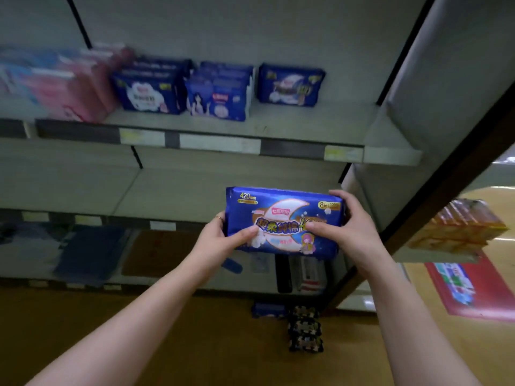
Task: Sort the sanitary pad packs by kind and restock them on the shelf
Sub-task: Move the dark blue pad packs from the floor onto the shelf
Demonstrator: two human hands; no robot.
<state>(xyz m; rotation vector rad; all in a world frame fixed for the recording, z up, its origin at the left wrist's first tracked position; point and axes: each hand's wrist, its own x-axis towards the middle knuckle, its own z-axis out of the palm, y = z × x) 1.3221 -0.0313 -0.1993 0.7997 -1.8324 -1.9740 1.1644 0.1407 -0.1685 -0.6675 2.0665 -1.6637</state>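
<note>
Head view showed the left hand and right hand pinching the blue 420mm pad pack by its ends, label up, likely to match it with the similar moon-print pack standing above the grip on the upper shelf.

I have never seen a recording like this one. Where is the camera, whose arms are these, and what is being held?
There is no machine here. The single picture comes from a camera worn on a person's head, looking forward and down, so the two bare arms are that person's own. The left hand and the right hand hold one blue pack of sanitary pads by its ends, thumbs on the front. Higher up, a shelf carries standing blue packs and, further left, blurred pink packs. A few dark packs sit on the floor.
</note>
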